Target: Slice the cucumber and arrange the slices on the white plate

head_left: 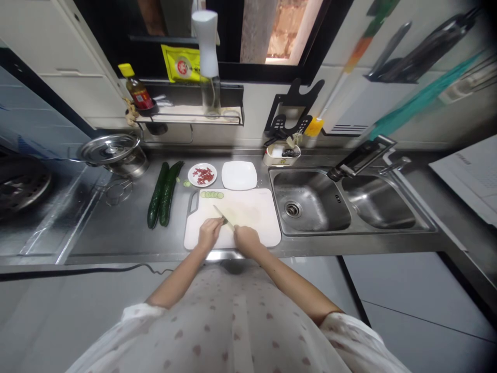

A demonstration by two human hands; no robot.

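The cucumber piece (pixel 224 220), small and dark green, is on the white cutting board (pixel 256 204), near the front of the board's middle. The left hand (pixel 210 234) has hold of it with the fingertips; its fingers are bent and kept close together. The right hand (pixel 247 241) is closed around the handle of a knife (pixel 219 211), so the handle itself is mostly hidden. The blade points away from the person and to the left, and it passes just beside the piece; whether it touches, I cannot tell.

Near the far left corner of the board there is a row of pale green slices (pixel 212 195), overlapping each other. Behind the board, on the steel worktop (pixel 116 228), stand a small plate (pixel 191 178) with chopped red bits (pixel 204 176) and, to its right, a square white plate (pixel 239 175). Two whole cucumbers (pixel 166 199) lie side by side to the left. The sink (pixel 316 202) is at the right of the board.
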